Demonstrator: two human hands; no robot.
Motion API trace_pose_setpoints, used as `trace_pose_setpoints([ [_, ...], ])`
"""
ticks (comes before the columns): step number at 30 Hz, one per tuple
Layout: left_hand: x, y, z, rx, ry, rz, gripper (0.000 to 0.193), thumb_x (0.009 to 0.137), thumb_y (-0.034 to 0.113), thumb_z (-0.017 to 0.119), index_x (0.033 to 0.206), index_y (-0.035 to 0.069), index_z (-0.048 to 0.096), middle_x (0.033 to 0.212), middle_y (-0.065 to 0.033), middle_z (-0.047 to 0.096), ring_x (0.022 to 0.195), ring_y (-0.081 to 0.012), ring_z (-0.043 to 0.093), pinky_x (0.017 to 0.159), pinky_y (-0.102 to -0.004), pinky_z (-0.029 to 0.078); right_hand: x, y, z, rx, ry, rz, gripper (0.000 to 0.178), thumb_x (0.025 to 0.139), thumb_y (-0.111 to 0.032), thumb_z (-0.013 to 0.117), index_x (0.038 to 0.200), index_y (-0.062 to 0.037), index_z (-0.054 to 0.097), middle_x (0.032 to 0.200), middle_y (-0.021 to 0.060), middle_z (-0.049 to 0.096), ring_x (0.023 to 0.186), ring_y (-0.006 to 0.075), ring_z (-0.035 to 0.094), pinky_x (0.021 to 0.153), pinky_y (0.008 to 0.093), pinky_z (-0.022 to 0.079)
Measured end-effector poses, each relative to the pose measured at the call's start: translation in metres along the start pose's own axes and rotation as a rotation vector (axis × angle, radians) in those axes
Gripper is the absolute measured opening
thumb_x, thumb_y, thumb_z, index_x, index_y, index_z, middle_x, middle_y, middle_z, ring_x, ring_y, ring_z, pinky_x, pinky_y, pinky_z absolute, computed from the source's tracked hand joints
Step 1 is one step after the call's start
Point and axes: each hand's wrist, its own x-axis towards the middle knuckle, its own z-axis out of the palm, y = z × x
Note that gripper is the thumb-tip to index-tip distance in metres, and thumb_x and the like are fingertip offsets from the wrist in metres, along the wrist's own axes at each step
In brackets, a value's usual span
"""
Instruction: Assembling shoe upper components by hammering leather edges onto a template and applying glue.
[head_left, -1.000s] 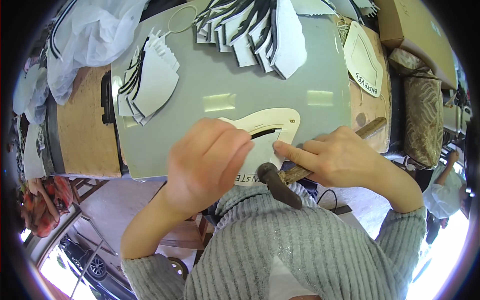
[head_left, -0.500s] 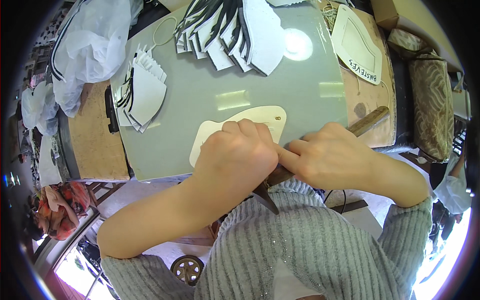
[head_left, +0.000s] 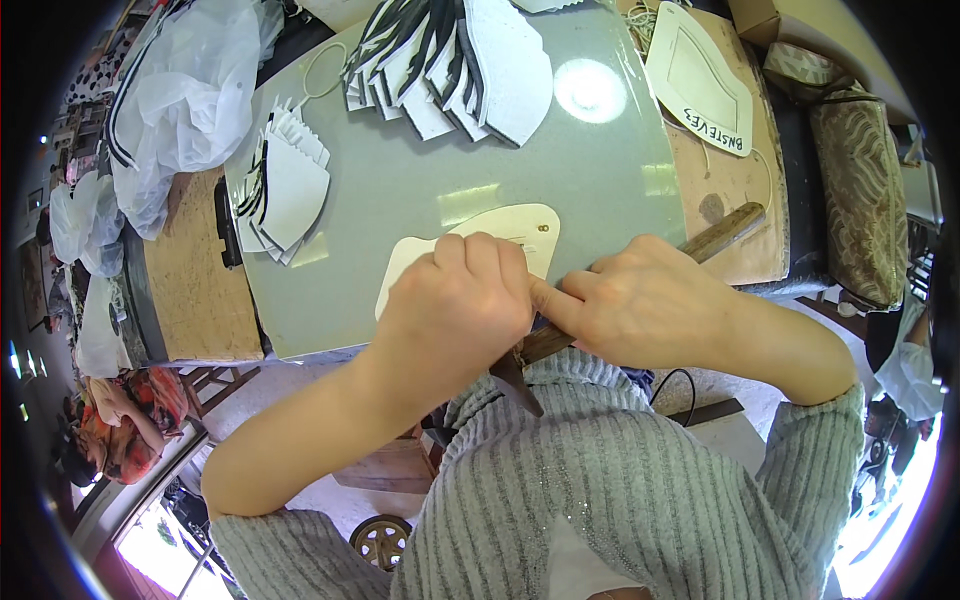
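Observation:
A cream card-like pattern piece (head_left: 535,222) with a small hole lies at the near edge of the table, partly covered by my left hand (head_left: 462,295). That hand is closed in a fist, knuckles up. My right hand (head_left: 635,300) is closed too, its thumb and forefinger meeting the left fist. Whatever sits between the fingers is hidden. Beneath both hands runs a hammer: its wooden handle (head_left: 728,232) comes out beyond my right hand, and its dark metal head (head_left: 516,385) sticks out past the table edge below my left wrist.
Fanned white pieces with black edges (head_left: 510,75) lie at the far middle, and a smaller white stack (head_left: 292,195) at the left. A cream stencil (head_left: 700,85) is at the far right, near a patterned pouch (head_left: 858,200). Clear plastic bags (head_left: 185,100) fill the far left.
The whole view has shifted slightly. Both hands stay closed together over the hammer and pattern piece, with hardly any movement against the table.

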Motion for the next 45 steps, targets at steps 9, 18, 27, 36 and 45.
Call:
trace_pose_setpoints([
  [9,0.001,-0.021,-0.01,-0.431,-0.063,-0.116,0.015,0.078,0.006,0.066,0.084,0.0,0.053,0.073,-0.0124,0.055,0.069,-0.0323,0.058,0.062,-0.0406,0.048,-0.002,0.001,0.001,-0.007,0.001,-0.014,0.041,0.082,-0.012,0.055,0.118,0.005,0.061,0.056,0.0055,0.058,0.048,0.0224,0.061,0.041,0.0346,0.044],
  [18,0.012,0.01,-0.015,-0.051,-0.163,-0.074,0.01,0.068,0.006,0.063,0.073,-0.001,0.058,0.065,-0.0144,0.059,0.059,-0.0295,0.062,0.057,-0.0355,0.053,-0.002,0.001,0.002,0.01,0.006,-0.02,0.04,0.082,-0.01,0.054,0.118,0.0061,0.059,0.057,0.0058,0.059,0.048,0.0223,0.061,0.041,0.0354,0.043],
  [27,0.003,-0.025,0.003,-0.634,-0.096,-0.292,0.011,0.076,0.008,0.065,0.079,0.003,0.056,0.072,-0.0135,0.062,0.059,-0.0298,0.061,0.054,-0.0372,0.048,-0.004,0.002,0.004,-0.009,0.027,-0.041,0.042,0.081,-0.011,0.055,0.12,0.0054,0.059,0.058,0.0052,0.059,0.048,0.0217,0.06,0.04,0.035,0.042],
  [36,-0.008,-0.02,0.018,-0.516,0.104,-0.138,0.015,0.085,0.011,0.065,0.083,0.004,0.052,0.071,-0.0103,0.058,0.061,-0.0274,0.059,0.053,-0.0378,0.047,0.001,-0.002,-0.002,-0.037,-0.01,-0.033,0.043,0.079,-0.011,0.056,0.119,0.0051,0.06,0.06,0.0058,0.06,0.05,0.0215,0.062,0.042,0.0334,0.045],
  [45,-0.005,-0.018,0.029,-0.446,0.191,-0.143,0.02,0.088,0.018,0.063,0.085,0.005,0.048,0.071,-0.0091,0.056,0.062,-0.0253,0.06,0.051,-0.0356,0.048,0.0,-0.005,0.001,-0.073,-0.006,0.017,0.047,0.078,-0.017,0.062,0.122,-0.0005,0.058,0.062,0.001,0.053,0.051,0.0168,0.059,0.041,0.0311,0.042],
])
